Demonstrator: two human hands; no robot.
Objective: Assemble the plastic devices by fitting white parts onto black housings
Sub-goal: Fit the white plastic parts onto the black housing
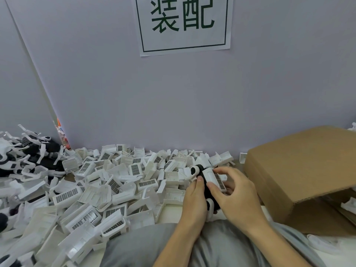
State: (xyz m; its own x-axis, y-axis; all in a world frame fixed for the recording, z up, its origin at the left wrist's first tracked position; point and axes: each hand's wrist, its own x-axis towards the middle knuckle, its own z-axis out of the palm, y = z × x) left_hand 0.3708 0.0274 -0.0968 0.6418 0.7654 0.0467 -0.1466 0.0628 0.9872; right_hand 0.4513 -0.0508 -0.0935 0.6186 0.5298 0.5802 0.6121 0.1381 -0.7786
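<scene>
I find the work held low and centre-right, just above my lap, in front of the heap of loose white parts (107, 182) spread across the desk (169, 218).

Step in hand, as I judge it: seating a white part (212, 179) onto a black housing (207, 189). The white piece, with its gridded panel facing up, lies along the housing and the two are touching; I cannot tell whether it has clicked home. To do this well I would square the white piece to the housing edge first, then press evenly along its length with the thumb rather than at one corner, keeping the housing braced from the other side so it does not twist.

Grip, left hand (193, 201): fingers closed around the left flank of the black housing, thumb lying up along it. It is holding, not merely resting.

Grip, right hand (234, 193): narrow, fingers curled over the white part from the right, fingertips (217, 171) on its far end and thumb at its near end.

Elsewhere: a pile of mixed black and white pieces (27, 157) lies far left; a cardboard box (300, 174) stands just right of the hands; a paper sign (184, 24) hangs on the wall.
</scene>
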